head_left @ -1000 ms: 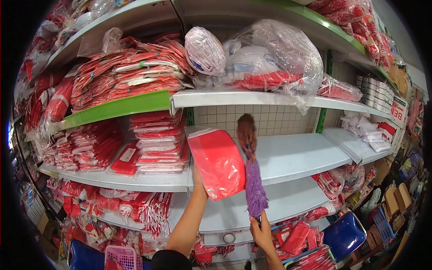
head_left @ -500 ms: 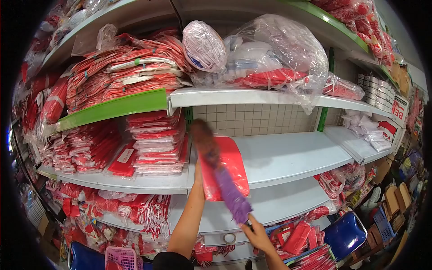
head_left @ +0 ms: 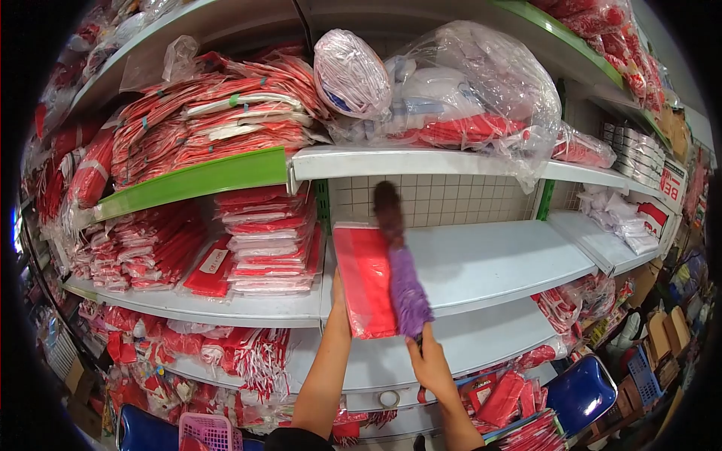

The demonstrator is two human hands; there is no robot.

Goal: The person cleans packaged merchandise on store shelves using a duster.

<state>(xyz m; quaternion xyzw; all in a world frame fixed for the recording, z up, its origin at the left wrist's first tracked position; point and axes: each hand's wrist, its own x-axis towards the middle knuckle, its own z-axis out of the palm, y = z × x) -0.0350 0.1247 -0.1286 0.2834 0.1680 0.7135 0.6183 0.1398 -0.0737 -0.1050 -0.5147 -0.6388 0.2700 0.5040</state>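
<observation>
My left hand (head_left: 340,295) grips the left side of a flat red packet in clear plastic (head_left: 364,282), its fingers mostly hidden behind the packet. The packet is held up in front of the middle shelf. In my right hand (head_left: 430,359) is the handle of a duster (head_left: 410,289), with purple fluff near the hand and a dark brown, blurred tip pointing up. The duster's fluff overlaps the packet's right edge; whether it touches cannot be told.
A stack of red and white packets (head_left: 272,240) stands on the middle shelf (head_left: 496,259) to the left. Plastic-wrapped goods (head_left: 466,90) fill the shelf above. Below are a pink basket (head_left: 204,430), a roll of tape (head_left: 389,399) and a blue chair (head_left: 583,395).
The duster has swung to the right across the packet and now stands more upright. My right hand has risen slightly. The packet stays in my left hand, turned slightly.
</observation>
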